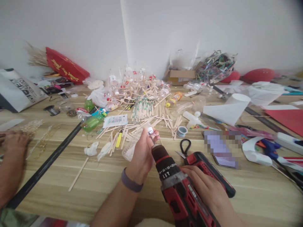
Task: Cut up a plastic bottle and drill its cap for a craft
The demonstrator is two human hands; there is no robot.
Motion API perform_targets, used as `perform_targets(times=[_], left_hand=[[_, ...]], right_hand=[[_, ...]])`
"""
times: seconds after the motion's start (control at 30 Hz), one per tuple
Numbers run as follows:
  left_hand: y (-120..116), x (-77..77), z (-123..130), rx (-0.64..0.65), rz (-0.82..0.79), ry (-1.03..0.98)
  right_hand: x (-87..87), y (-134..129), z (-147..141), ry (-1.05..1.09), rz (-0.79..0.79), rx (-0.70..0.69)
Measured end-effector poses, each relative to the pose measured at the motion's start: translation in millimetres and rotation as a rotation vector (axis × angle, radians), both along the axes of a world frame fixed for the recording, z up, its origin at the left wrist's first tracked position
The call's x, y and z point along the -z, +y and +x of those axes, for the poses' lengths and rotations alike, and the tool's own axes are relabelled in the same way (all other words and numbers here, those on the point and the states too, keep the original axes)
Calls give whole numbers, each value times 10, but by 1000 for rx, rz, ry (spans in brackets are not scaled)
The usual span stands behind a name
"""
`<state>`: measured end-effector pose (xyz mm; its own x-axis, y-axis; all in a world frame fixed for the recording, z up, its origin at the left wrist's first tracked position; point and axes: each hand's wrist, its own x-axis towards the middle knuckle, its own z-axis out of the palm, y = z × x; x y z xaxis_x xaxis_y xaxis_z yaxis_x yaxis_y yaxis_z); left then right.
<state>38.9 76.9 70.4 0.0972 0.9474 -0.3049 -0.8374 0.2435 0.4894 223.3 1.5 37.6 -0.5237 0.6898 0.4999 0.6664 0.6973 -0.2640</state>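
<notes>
My left hand [141, 150], with a purple band at the wrist, pinches a white bottle cap [150, 129] between thumb and fingers. A clear plastic bottle [129, 152] shows just left of that hand; whether it joins the cap is hidden. My right hand [204, 184] is wrapped around the handle of a red and black cordless drill [176, 192]. The drill points away from me, its thin bit reaching the cap or just short of it; I cannot tell which. Close by on the table lie black-handled scissors [185, 147] and a yellow-handled tool [119, 139].
Wooden sticks [139, 127] and clear bottles [129, 75] are heaped mid-table. A green bottle [93, 123] lies left, a phone [222, 148] right. Another person's hand [15, 142] is at the left edge by some chains [46, 138]. A cardboard box [181, 76] stands by the wall.
</notes>
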Motion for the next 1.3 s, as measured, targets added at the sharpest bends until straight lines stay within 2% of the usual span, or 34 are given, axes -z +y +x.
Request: perform_targets(times=[0.2,0.33,0.6,0.77,0.97,1.17,1.3], left_hand=[[-17,17,-12,133,29,-4],[-27,21,-32,158,94,-4],[-21,55,-28,162,105,-26],[8,113,-18,177,126,-74],[-11,138,-2,225,134,-14],[30,109,-19,217,133,-49],[70,69,-52,179,94,-79]], right_hand=[[179,85,24,49,154,67],[277,93,64,54,158,93],[303,95,86,45,139,100],[208,97,23,67,129,100],[14,83,-21,62,137,62],[45,83,-29,99,100,107],[16,84,-36,63,135,47]])
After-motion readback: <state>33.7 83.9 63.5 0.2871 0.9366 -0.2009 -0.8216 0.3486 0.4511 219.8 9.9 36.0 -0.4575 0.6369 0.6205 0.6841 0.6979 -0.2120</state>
